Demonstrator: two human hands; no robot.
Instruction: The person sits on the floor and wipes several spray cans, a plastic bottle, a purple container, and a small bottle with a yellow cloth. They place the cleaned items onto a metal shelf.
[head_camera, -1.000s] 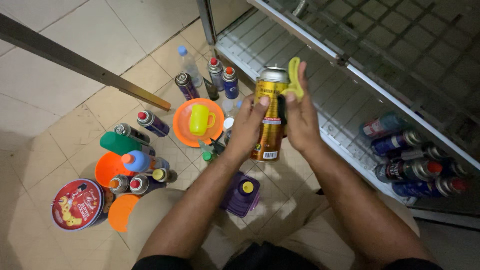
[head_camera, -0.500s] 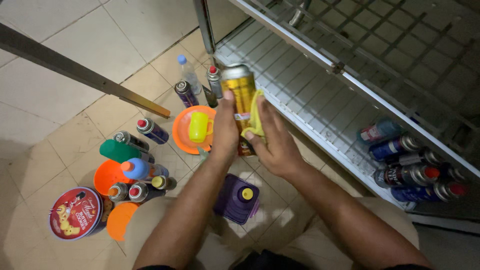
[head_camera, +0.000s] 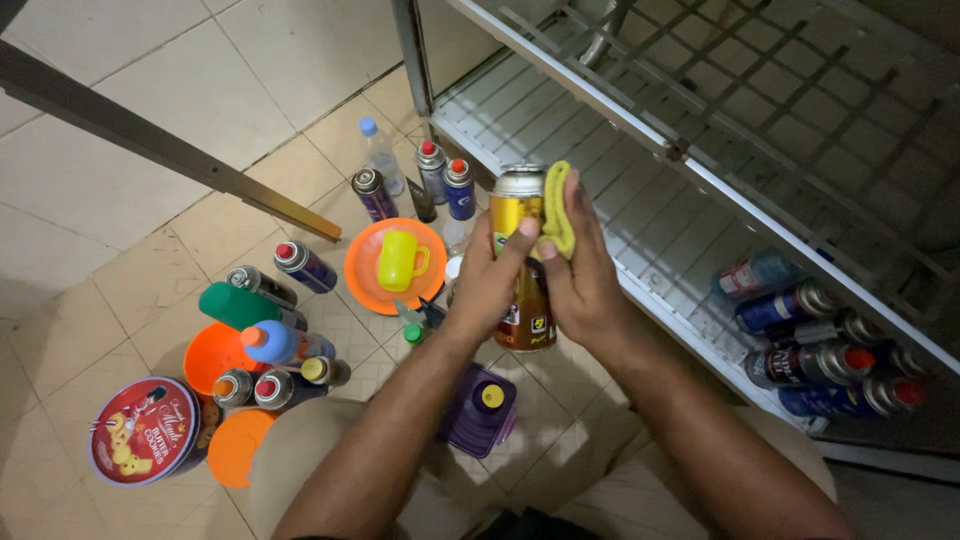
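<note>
Both hands meet at the gold can (head_camera: 520, 262), upright above the tiled floor (head_camera: 120, 230); left hand (head_camera: 487, 283) stays clamped on it; right hand (head_camera: 580, 275) has slid its yellow cloth (head_camera: 556, 210) up to the rim, so wiping continues.

tiled floor (head_camera: 120, 250) | spray cans (head_camera: 305, 266) | orange plate (head_camera: 365, 285) | round tin (head_camera: 145, 430)

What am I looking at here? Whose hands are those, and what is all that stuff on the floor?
The camera sits on a person's head and looks down, so you see their own two arms. The left hand holds a tall gold can. The right hand presses a yellow cloth against it. On the tiled floor lie spray cans, an orange plate with a yellow cup, a round red tin and a purple box. At right is a white wire shelf with more cans lying on it.
</note>
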